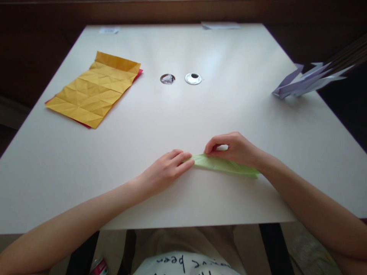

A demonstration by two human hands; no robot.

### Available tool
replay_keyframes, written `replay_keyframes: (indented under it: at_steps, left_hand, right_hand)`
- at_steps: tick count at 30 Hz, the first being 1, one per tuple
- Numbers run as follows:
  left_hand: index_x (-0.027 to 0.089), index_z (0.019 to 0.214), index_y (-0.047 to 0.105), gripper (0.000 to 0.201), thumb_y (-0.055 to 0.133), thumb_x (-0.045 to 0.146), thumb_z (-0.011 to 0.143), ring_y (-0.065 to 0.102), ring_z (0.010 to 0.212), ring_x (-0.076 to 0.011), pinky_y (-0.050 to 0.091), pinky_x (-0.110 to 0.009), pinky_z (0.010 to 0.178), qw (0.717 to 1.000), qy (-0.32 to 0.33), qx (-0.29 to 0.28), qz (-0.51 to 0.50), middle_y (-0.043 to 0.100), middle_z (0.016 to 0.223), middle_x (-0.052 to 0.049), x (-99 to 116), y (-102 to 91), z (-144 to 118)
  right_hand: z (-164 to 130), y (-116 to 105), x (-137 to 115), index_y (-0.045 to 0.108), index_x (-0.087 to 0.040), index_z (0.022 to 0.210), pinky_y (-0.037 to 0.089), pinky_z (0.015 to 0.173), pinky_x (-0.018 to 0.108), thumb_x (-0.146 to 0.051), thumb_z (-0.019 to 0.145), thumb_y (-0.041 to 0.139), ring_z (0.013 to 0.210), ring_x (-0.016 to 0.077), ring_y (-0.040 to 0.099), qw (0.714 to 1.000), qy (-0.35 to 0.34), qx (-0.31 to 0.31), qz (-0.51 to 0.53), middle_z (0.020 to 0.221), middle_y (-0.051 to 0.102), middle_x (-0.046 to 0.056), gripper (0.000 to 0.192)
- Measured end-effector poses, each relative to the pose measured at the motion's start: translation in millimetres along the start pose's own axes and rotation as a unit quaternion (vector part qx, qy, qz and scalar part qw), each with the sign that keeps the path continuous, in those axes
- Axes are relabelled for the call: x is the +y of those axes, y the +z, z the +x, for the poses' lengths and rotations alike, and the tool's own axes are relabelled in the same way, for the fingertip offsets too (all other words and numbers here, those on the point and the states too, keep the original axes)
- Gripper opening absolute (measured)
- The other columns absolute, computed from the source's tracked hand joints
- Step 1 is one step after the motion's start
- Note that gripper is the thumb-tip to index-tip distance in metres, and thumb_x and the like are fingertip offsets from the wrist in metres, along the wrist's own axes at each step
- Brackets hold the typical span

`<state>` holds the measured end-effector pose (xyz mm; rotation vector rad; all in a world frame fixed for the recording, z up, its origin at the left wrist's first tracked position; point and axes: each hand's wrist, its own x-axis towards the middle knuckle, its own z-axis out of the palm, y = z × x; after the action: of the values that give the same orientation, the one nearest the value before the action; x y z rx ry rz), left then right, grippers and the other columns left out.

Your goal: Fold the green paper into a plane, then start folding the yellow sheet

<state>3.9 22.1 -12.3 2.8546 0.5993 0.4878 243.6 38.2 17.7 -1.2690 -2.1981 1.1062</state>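
Note:
A narrow folded strip of light green paper lies flat on the white table near its front edge. My left hand rests on the table with its fingers straight and together, their tips pressing the strip's left end. My right hand sits over the strip's upper edge, thumb and forefinger pinching the paper near its left part. The strip's right end disappears under my right wrist.
A creased yellow sheet lies over a red one at the left back. Two round holes, one and another, sit in the table's middle. Folded lavender paper stands at the right edge. White papers lie along the far edge.

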Motion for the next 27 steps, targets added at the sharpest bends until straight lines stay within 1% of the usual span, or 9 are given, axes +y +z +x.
replay_keyframes:
  at_steps: [4, 7, 10, 12, 15, 19, 22, 24, 27]
  left_hand:
    - [0.009, 0.113, 0.049, 0.028, 0.039, 0.008, 0.087, 0.047, 0.1, -0.0205, 0.047, -0.035, 0.087, 1.0, 0.011, 0.004, 0.006, 0.054, 0.112, -0.012, 0, -2.1, -1]
    - [0.009, 0.113, 0.049, 0.028, 0.039, 0.008, 0.087, 0.048, 0.1, -0.0202, 0.048, -0.035, 0.087, 1.0, 0.016, 0.009, 0.013, 0.055, 0.113, -0.012, 1, -3.5, -1]
    - [0.008, 0.113, 0.049, 0.029, 0.039, 0.006, 0.086, 0.049, 0.1, -0.0199, 0.048, -0.035, 0.087, 1.0, 0.015, 0.01, 0.021, 0.056, 0.112, -0.013, 2, -4.2, -1]
    - [0.008, 0.113, 0.049, 0.029, 0.04, 0.006, 0.085, 0.049, 0.1, -0.02, 0.048, -0.034, 0.086, 0.999, 0.017, 0.011, 0.025, 0.056, 0.111, -0.014, 3, -4.2, -1]
    - [0.008, 0.111, 0.051, 0.027, 0.041, 0.007, 0.086, 0.049, 0.099, -0.0199, 0.048, -0.034, 0.086, 0.999, 0.017, 0.01, 0.026, 0.056, 0.111, -0.013, 3, -3.7, 0]
    - [0.011, 0.109, 0.053, 0.025, 0.04, 0.01, 0.087, 0.048, 0.099, -0.0201, 0.048, -0.034, 0.084, 1.0, 0.004, 0.007, 0.018, 0.056, 0.111, -0.01, 2, -2.1, 0]
    - [0.015, 0.109, 0.052, 0.024, 0.042, 0.014, 0.088, 0.049, 0.101, -0.0203, 0.047, -0.036, 0.085, 0.999, -0.023, 0.016, -0.017, 0.057, 0.112, -0.008, 2, -1.2, 0]
    - [0.017, 0.112, 0.05, 0.025, 0.044, 0.019, 0.088, 0.05, 0.101, -0.0193, 0.047, -0.036, 0.085, 0.995, -0.058, 0.039, -0.071, 0.058, 0.111, -0.008, 2, -1.4, 1]
    - [0.018, 0.111, 0.05, 0.027, 0.05, 0.025, 0.086, 0.056, 0.092, -0.0159, 0.049, -0.032, 0.08, 0.969, -0.14, 0.098, -0.176, 0.062, 0.1, -0.007, 2, -3.3, 1]
  right_hand:
    - [0, 1, -4, 0.061, -0.018, 0.071, 0.047, 0.064, 0.023, -0.017, 0.076, 0.053, 0.065, 0.0117, 0.058, 0.999, -0.014, 0.006, -0.033, 0.071, 0.064, 0.001, 0.01]
    - [-2, 2, -7, 0.061, -0.018, 0.073, 0.045, 0.063, 0.023, -0.016, 0.078, 0.05, 0.067, 0.0116, 0.056, 0.997, -0.036, -0.001, -0.068, 0.074, 0.062, 0.002, 0.012]
    - [-3, 4, -8, 0.061, -0.019, 0.081, 0.043, 0.063, 0.024, -0.02, 0.076, 0.055, 0.071, 0.0132, 0.055, 0.994, -0.036, -0.014, -0.105, 0.081, 0.06, 0.004, 0.008]
    - [-4, 5, -8, 0.06, -0.019, 0.085, 0.042, 0.063, 0.025, -0.024, 0.073, 0.059, 0.071, 0.0142, 0.053, 0.991, -0.02, -0.017, -0.131, 0.082, 0.059, 0.004, 0.012]
    - [-4, 6, -8, 0.058, -0.019, 0.079, 0.04, 0.062, 0.025, -0.028, 0.072, 0.062, 0.069, 0.0141, 0.051, 0.988, 0.009, -0.023, -0.153, 0.077, 0.057, 0.002, 0.011]
    - [-3, 8, -9, 0.056, -0.019, 0.069, 0.039, 0.061, 0.025, -0.027, 0.071, 0.062, 0.067, 0.0134, 0.049, 0.987, 0.03, -0.047, -0.152, 0.072, 0.056, 0.001, 0.011]
    - [-4, 9, -11, 0.056, -0.019, 0.068, 0.039, 0.062, 0.025, -0.025, 0.071, 0.062, 0.068, 0.0134, 0.05, 0.989, 0.028, -0.041, -0.141, 0.072, 0.057, 0.001, 0.009]
    - [-5, 9, -14, 0.056, -0.019, 0.068, 0.04, 0.063, 0.025, -0.025, 0.072, 0.06, 0.069, 0.0133, 0.052, 0.992, 0.035, -0.034, -0.119, 0.073, 0.058, 0.001, 0.008]
    - [-7, 8, -20, 0.056, -0.019, 0.069, 0.042, 0.062, 0.024, -0.025, 0.075, 0.057, 0.067, 0.013, 0.055, 0.995, 0.059, -0.03, -0.074, 0.072, 0.061, 0.0, 0.008]
